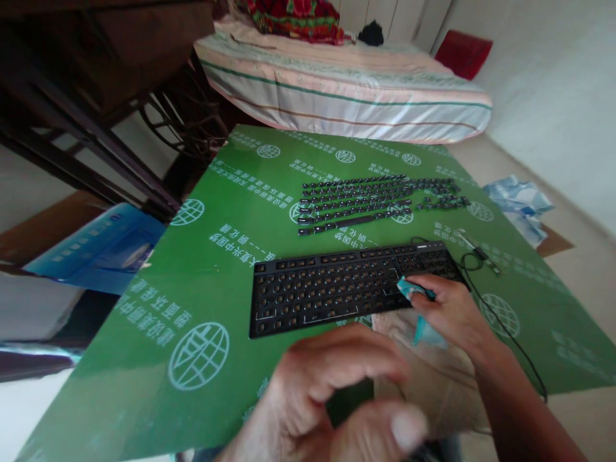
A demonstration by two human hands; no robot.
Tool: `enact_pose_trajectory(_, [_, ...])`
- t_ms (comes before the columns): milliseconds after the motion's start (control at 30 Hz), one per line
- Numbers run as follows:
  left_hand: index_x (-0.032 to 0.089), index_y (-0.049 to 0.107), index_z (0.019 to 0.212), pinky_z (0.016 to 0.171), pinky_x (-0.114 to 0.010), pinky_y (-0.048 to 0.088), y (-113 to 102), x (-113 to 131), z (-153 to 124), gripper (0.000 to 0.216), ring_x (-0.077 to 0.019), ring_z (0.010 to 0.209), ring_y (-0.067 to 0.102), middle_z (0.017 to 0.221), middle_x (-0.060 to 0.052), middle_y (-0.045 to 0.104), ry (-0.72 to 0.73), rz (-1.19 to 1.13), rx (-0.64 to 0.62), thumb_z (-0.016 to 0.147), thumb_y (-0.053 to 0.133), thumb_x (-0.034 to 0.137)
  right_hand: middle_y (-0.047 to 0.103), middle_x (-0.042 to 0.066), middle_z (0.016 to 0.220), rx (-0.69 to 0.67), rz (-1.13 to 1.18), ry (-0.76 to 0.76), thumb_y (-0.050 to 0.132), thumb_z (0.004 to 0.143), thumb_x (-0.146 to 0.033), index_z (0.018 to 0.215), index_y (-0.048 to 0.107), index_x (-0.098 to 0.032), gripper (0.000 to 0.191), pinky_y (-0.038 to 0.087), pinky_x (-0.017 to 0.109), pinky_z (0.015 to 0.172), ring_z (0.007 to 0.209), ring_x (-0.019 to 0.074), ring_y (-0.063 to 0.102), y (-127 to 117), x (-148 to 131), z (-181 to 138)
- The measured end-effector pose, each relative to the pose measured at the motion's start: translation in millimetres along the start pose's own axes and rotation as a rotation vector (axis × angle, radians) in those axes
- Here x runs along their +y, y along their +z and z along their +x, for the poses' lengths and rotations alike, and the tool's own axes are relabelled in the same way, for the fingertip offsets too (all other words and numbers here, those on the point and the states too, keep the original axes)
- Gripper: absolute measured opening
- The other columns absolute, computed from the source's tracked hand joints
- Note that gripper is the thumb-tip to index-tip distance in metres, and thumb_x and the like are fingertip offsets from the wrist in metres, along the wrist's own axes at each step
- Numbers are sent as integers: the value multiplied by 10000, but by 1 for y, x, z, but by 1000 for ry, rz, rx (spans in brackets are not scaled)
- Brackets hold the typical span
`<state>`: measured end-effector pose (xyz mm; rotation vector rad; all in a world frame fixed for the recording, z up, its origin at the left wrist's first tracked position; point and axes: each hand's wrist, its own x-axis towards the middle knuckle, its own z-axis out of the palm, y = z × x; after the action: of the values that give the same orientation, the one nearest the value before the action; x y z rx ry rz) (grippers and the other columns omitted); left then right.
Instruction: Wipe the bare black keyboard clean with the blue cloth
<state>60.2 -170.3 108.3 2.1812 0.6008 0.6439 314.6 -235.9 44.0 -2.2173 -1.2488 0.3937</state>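
Observation:
A black keyboard [322, 285] with its keycaps off lies slightly tilted across the green board. My right hand [445, 305] is over its right part, fingers closed on a teal cloth [407, 287]; a small dark piece shows between the fingers, too hidden to name. Large in the foreground is my left hand [332, 391], its fingers curved and thumb apart, with nothing visible between them. A brown cloth [428, 391] lies below the keyboard, partly under my right forearm. Beyond the keyboard, loose black keycaps [356, 199] are laid out in several rows.
The keyboard's cable [510, 337] runs down the right side of the green board [216, 256]. A thin tool [481, 253] lies beside it. Behind stands a bed [346, 96]. Blue-white packaging [520, 205] is at the right, a blue box [101, 250] at the left.

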Motion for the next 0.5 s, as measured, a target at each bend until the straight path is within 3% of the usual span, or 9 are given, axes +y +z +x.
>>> enact_pose_trajectory(67, [262,649,994,743,-257,579,-9,-20,4,191,-150,899,667,1000,-14,699,-7,117,88,858,551,354,740,63,976,6,5,6,502,725,-265,961,735,-200,338,517,324,798,860,227,691,-1,2,0])
enact_pose_trajectory(167, [215,596,1085,920,-373,535,-16,-54,-7,271,-200,1053,618,1176,-71,633,25,434,272,827,605,299,740,64,979,7,-1,-5,495,726,-244,959,736,-200,339,513,323,804,856,224,689,-2,2,2])
enact_pose_trajectory(333, [166,504,1228,1010,-527,451,-20,-100,-36,433,-317,1260,469,1334,-169,510,-48,683,276,844,562,358,744,50,951,0,-26,-48,494,726,-210,939,741,-214,327,509,292,772,837,208,687,1,-1,6])
enact_pose_trajectory(500, [159,340,1389,1052,-568,388,-15,-123,-42,673,-365,1354,335,1459,-188,364,-107,728,214,838,503,510,741,50,965,-32,-90,-45,490,739,-187,966,736,-208,335,496,279,769,852,203,680,6,-6,16])
